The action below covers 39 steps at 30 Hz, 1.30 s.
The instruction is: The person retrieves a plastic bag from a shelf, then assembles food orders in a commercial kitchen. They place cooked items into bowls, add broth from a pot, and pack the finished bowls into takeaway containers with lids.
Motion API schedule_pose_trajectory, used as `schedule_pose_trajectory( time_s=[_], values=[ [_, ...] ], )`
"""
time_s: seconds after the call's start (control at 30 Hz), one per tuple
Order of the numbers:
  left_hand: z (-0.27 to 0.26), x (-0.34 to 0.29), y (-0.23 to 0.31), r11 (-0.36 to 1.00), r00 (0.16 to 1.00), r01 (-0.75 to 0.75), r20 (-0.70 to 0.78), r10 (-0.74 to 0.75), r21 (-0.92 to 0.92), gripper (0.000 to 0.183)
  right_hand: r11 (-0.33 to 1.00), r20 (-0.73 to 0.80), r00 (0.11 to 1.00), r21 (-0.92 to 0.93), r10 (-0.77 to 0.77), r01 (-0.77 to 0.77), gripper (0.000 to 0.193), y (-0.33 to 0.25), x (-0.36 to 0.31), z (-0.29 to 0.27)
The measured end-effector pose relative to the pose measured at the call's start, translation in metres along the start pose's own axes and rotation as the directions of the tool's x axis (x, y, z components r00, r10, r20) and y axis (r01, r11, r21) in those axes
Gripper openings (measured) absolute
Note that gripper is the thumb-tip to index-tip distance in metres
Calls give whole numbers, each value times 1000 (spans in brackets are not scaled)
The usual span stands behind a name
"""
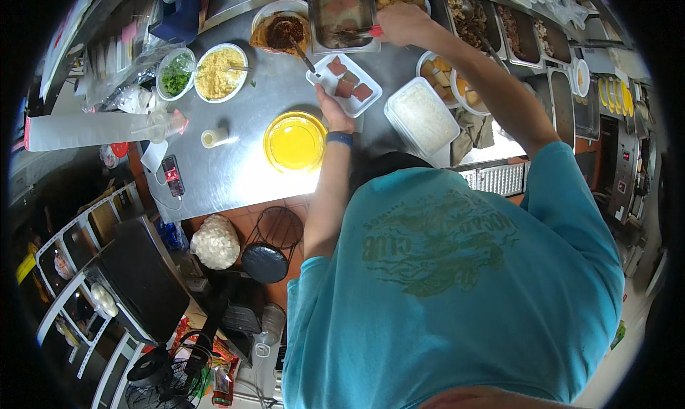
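My left hand (332, 114) grips the near left edge of a white tray (367, 76). Several dark reddish-brown square pieces (344, 88) lie in it. Reaching to the far side of the counter, my right hand (401, 24) is closed on red-handled tongs (374, 31). Their metal end dips into a rectangular steel pan (346, 49) of cloudy liquid with pale reddish pieces. Just left of the pan is a bowl of dark red sauce (285, 31), with a ladle (302, 55) whose handle reaches to the tray's corner.
Bowls of chopped greens (176, 75) and minced yellow garlic-like bits (220, 72) stand left. Yellow plates (294, 142) are stacked near the front edge. Right are white lidded containers (422, 116), tubs of yellow chunks (437, 77) and steel pans of food (467, 17). A stool (265, 262) stands below.
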State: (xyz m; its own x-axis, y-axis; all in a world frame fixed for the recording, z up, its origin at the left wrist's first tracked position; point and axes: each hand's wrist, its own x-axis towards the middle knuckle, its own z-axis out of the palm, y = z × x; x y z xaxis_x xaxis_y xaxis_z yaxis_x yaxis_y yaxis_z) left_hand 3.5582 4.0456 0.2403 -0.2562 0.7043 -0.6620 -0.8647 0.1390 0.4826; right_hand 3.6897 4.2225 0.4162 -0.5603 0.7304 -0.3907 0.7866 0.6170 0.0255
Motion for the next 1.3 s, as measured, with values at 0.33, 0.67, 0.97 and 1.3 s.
schedule_pose_trajectory(
  time_s=[0.33,0.67,0.97,1.3],
  values=[
    [0,2,-1,1000,999,-11,39,11,-9,63,973,-70,985,162,-156,166,45,39,-98,-50],
    [7,-6,1,998,999,-11,52,15,-62,49,991,318,945,-128,82,-43,39,-4,28,-58],
    [-2,5,-3,992,997,15,74,-6,-126,46,955,234,970,297,-68,-4,40,41,-18,-70],
    [9,-1,2,996,999,34,34,-32,-83,52,998,-113,991,-23,-66,64,39,31,-73,-59]
  ],
)
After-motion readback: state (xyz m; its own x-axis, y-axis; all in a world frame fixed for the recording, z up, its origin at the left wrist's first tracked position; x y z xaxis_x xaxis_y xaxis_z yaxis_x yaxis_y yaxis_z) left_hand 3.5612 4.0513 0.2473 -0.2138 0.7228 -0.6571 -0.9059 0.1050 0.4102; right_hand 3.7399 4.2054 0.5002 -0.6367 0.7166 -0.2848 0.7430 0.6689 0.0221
